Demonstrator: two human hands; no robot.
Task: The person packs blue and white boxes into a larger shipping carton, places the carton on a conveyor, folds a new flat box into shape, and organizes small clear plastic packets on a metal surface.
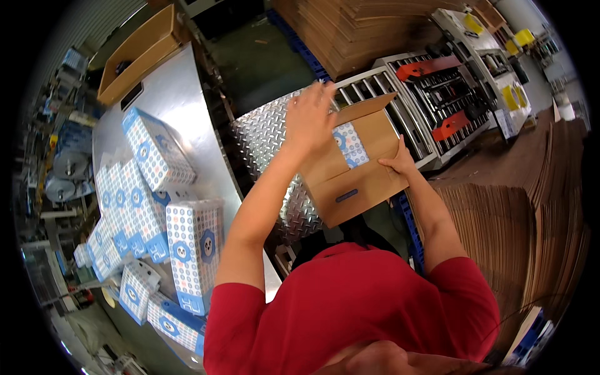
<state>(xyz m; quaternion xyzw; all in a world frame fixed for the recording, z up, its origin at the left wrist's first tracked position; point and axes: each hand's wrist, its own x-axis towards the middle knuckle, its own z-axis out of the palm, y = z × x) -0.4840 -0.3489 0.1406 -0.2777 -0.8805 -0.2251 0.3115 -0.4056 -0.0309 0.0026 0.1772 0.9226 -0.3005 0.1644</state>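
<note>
while the right grip (402,161) is clamped on the open carton (378,190) by the metal plate (265,134), probably steadying it, the left grip (310,117) hovers near a flap (369,109), blurred fingers apart; patterned boxes (194,250) cluster on the surface (172,90), perhaps for easy reach.

A gleaming metal table (172,94) runs along the left; a ribbed wall (106,25) rises at far left. Dark greenish floor (247,59) shows at the far middle, beside a blue pallet (299,45) edging a tall cardboard stack (369,28). A roller conveyor (370,89) adjoins a tread-plate platform (257,139); more flat cardboard (490,234) is piled on the right.
</note>
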